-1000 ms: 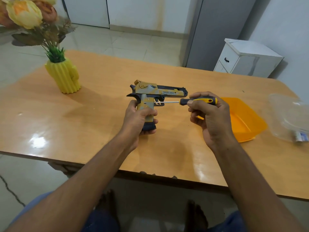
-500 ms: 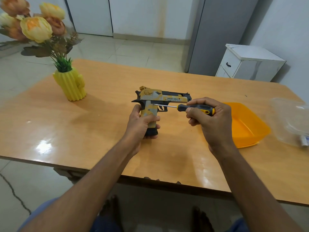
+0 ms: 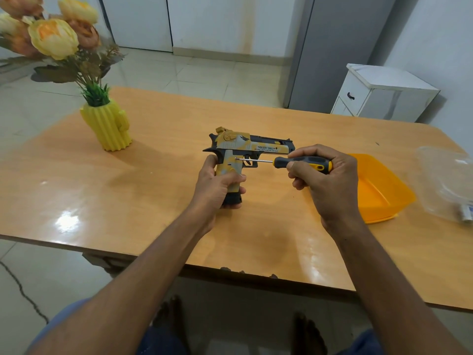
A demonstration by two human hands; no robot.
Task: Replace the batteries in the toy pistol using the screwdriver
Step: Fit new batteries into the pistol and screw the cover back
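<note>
A yellow, grey and black toy pistol [image 3: 249,146] stands upright above the wooden table [image 3: 153,190], barrel pointing right. My left hand [image 3: 217,183] grips its handle from the left and below. My right hand [image 3: 325,175] grips the black and yellow handle of a screwdriver [image 3: 302,163]. The thin metal shaft runs level to the left, and its tip touches the upper part of the pistol's grip, just above my left thumb.
A yellow cactus-shaped vase [image 3: 108,125] with artificial flowers stands at the table's left. An orange plastic tray [image 3: 384,188] lies right of my right hand. A clear plastic bag [image 3: 448,183] holding batteries sits at the right edge. A white cabinet [image 3: 381,94] stands behind the table.
The screwdriver tip has shifted slightly left and up along the pistol's grip. Both hands keep their hold. My head has tilted up a little, so the scene sits lower in view.
</note>
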